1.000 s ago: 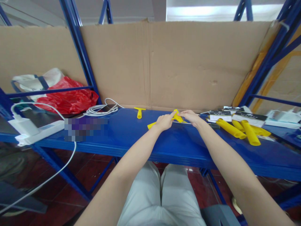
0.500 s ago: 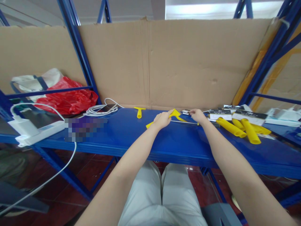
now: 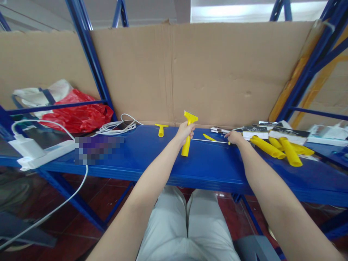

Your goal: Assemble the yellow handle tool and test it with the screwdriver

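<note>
My left hand [image 3: 185,132] is closed round the handle of a yellow scraper [image 3: 186,148], which it holds tilted with the wide head up and a metal edge on top. My right hand [image 3: 234,138] is over the table beside the boxes, fingers curled together; what they hold, if anything, is hidden. Just by its fingertips ends a thin metal rod [image 3: 210,140] with a yellow bit at that end. A flat yellow strip [image 3: 208,137] lies behind the rod. Another yellow scraper piece [image 3: 161,130] rests near the cardboard.
Several yellow tubular handles [image 3: 290,152] and small black-and-white boxes [image 3: 289,135] lie at right. A white power strip [image 3: 49,154], coiled white cable [image 3: 116,127] and red plastic bag [image 3: 78,112] are at left. Cardboard [image 3: 217,72] walls the back of the blue table [image 3: 206,166].
My left hand has turned the scraper upright and moved slightly left, away from the yellow strip, which stays on the table. My right hand has shifted right and a little nearer, off the small white packets.
</note>
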Demonstrator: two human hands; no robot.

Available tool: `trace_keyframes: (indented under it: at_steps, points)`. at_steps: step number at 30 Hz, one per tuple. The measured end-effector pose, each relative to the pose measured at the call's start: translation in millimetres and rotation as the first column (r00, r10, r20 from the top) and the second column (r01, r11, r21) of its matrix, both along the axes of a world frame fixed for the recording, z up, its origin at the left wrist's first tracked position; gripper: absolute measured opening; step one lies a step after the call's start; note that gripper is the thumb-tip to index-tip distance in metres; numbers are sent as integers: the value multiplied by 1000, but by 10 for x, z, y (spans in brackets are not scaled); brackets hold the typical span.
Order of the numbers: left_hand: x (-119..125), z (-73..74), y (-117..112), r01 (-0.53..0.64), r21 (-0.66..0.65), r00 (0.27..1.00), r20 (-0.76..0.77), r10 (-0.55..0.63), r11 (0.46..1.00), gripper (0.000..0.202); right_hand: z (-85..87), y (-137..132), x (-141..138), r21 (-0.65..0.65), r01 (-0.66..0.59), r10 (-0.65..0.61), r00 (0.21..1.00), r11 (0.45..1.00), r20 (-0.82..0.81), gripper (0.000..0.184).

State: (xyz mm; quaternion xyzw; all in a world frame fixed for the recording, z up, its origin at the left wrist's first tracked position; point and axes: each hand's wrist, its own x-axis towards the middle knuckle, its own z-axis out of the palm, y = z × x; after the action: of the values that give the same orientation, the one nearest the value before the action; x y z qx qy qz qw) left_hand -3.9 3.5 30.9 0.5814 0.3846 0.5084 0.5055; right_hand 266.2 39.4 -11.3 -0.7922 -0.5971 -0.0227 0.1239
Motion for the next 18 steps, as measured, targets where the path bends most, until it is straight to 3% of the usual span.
trace_keyframes:
  at_steps: [3,8,13,18]
  points:
    - [22,-20,-58,141,-157,989,53,-135,977,17,-2,10,-3,-20,-6,6,1000,1000,7,39]
    - [10,-114,-4,283,-353,947,-45,-319,892,14,9,-7,-44,-44,4,-3,1000,999,14,43]
    - [0,-202,98,324,-410,921,-68,-383,853,11,42,-42,-93,-62,2,-1,1000,998,1,49]
    - [-4,-203,112,329,-432,924,-35,-381,839,10,60,-46,-96,-107,-11,12,1000,994,8,54]
